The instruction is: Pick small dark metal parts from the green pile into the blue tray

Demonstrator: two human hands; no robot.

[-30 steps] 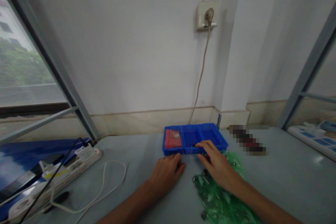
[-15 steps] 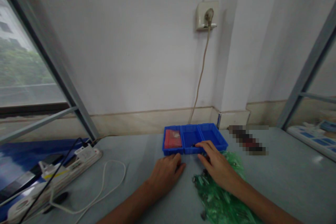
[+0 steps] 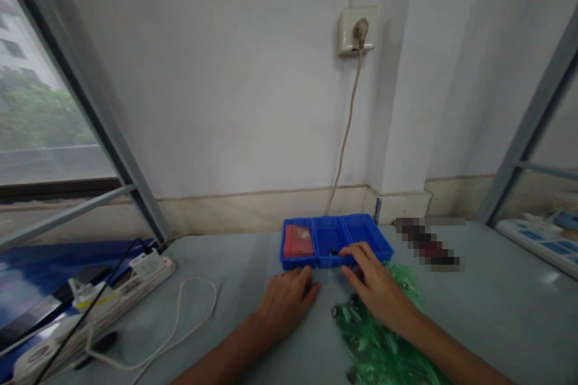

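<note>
Blue plastic three-compartment tray (image 3: 329, 262) near the table's (image 3: 506, 307) far edge; right hand (image 3: 378, 289) at its front rim, left hand (image 3: 285, 301) beside it; neither grip can be told.

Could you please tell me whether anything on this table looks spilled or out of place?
Possibly: small dark parts show at the left edge of the green bag, as if spilling onto the table.
</note>
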